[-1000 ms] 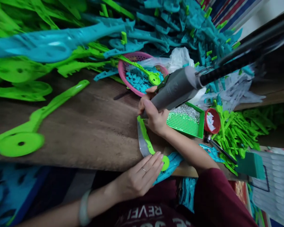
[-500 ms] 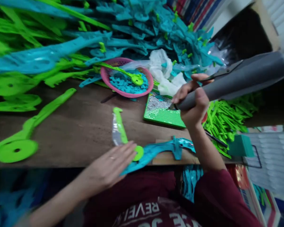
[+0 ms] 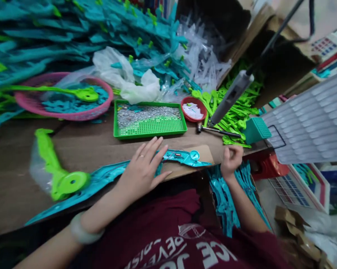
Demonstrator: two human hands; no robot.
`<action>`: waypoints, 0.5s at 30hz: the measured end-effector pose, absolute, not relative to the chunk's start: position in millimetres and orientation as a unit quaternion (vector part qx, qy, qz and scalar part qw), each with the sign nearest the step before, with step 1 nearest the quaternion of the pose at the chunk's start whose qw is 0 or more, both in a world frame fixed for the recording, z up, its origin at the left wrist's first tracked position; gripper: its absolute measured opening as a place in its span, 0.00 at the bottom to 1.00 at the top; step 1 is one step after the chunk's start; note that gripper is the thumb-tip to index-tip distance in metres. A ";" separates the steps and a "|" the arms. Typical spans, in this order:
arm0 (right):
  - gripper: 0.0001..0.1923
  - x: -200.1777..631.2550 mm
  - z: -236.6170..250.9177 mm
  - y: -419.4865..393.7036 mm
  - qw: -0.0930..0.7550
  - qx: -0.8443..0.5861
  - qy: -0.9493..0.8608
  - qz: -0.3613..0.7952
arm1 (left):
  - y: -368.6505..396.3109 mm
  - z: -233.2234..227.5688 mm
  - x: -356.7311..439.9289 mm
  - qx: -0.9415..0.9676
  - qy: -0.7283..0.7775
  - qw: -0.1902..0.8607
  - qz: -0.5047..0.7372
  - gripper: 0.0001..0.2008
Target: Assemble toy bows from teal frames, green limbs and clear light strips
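My left hand [image 3: 144,164] lies flat with fingers spread over a long teal plastic part [image 3: 109,175], whose right end rests on a piece of cardboard [image 3: 206,152] at the table's front edge. A bright green plastic arm with a round disc [image 3: 73,182] lies across the left stretch of the teal part. Right of the cardboard, my right hand [image 3: 231,160] is closed with curled fingers; what is in it, if anything, is hidden. A grey power screwdriver [image 3: 231,98] hangs tip down above and beyond that hand, apart from it.
Behind the left hand stands a green tray [image 3: 150,133] of small metal pieces. A red bowl [image 3: 194,118], a hammer [image 3: 218,130] and a teal box [image 3: 256,130] are farther right. A pink basket [image 3: 64,114] holds teal pieces. Teal parts [image 3: 86,37] pile up behind.
My right hand has let go of the screwdriver and lowered to the table edge. My left hand has moved right along the teal part. The view has shifted right.
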State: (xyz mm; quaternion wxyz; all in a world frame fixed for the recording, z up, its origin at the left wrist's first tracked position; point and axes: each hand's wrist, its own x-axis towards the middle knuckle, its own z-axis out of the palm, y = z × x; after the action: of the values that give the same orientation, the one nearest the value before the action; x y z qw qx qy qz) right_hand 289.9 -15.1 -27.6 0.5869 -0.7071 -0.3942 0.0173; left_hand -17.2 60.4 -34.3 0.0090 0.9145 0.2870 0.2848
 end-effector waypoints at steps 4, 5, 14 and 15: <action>0.14 253.2 -94.6 -84.0 0.558 -0.730 -0.363 0.155 | 73.8 -43.6 16.9 0.930 0.267 0.059 0.246 0.37; 0.17 241.0 -108.9 -89.1 0.553 -0.728 -0.355 0.195 | 75.2 -46.2 21.1 0.936 0.265 0.066 0.222 0.38; 0.23 277.4 -91.7 -84.5 0.524 -0.566 -0.327 0.546 | 55.9 -25.9 -4.3 0.950 0.163 0.052 0.262 0.28; 0.23 296.2 -78.6 -82.9 0.540 -0.548 -0.320 0.553 | 51.8 -23.8 -9.2 0.950 0.152 0.052 0.268 0.28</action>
State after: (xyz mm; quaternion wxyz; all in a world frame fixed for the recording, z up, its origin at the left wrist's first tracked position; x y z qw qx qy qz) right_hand 296.2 -82.9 -78.6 0.5400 -0.5484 -0.3197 0.5527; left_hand -9.2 51.8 -23.8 0.0524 0.9500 0.1520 0.2678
